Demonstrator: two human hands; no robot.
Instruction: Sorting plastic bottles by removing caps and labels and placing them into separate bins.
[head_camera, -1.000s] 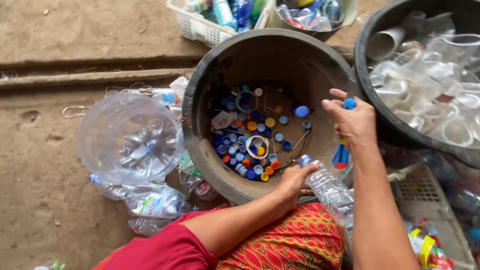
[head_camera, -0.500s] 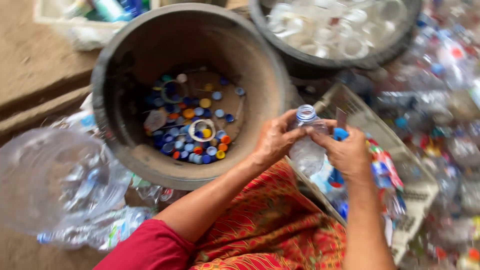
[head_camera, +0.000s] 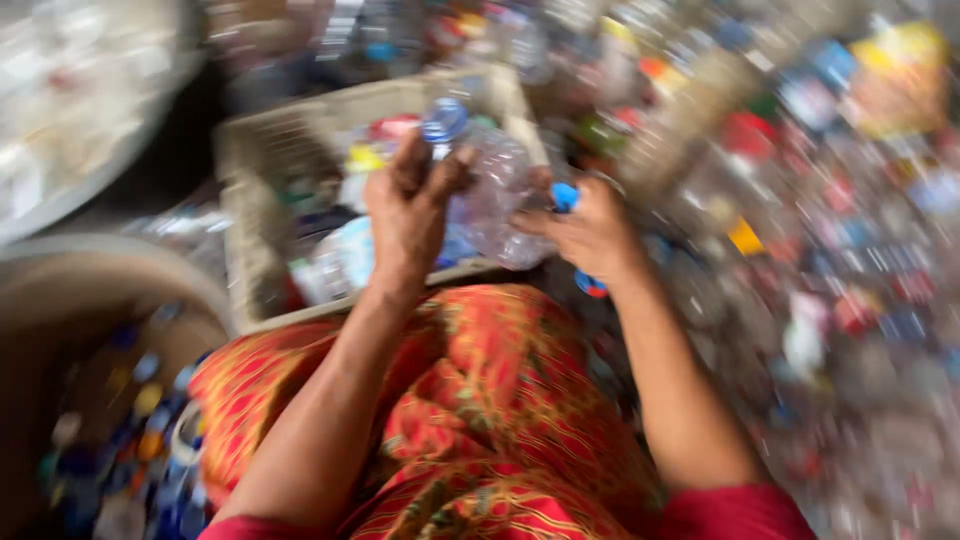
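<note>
The picture is heavily blurred, so only the larger shapes can be told. Both of the person's bare hands are raised over the lap, which is covered by a red cloth with a yellow pattern (head_camera: 470, 400). The left hand (head_camera: 410, 215) has its fingers (head_camera: 412, 160) clenched around the upper part of a clear plastic bottle (head_camera: 495, 195), just below the bottle's blue cap (head_camera: 443, 122), which is on the neck. The bottle is tilted, its neck pointing up and to the left and its crumpled body running down to the right. The right hand (head_camera: 590, 232) touches the lower side of the bottle, its fingers curled against it, and it also grips a small blue thing (head_camera: 565, 196) whose kind cannot be told. Another blue piece (head_camera: 590, 285) shows just under that hand. Behind the hands stands a pale, square basket (head_camera: 240, 170) with mixed plastic items lying in it; the bottle is held above its near rim. At the lower left, the edge of a dark round tub (head_camera: 110, 275) shows, with many coloured bottle caps (head_camera: 140, 400) lying in its bottom. To the right of the arms, the floor carries a wide spread of plastic waste (head_camera: 840, 220) in many colours, too blurred to tell apart.
</note>
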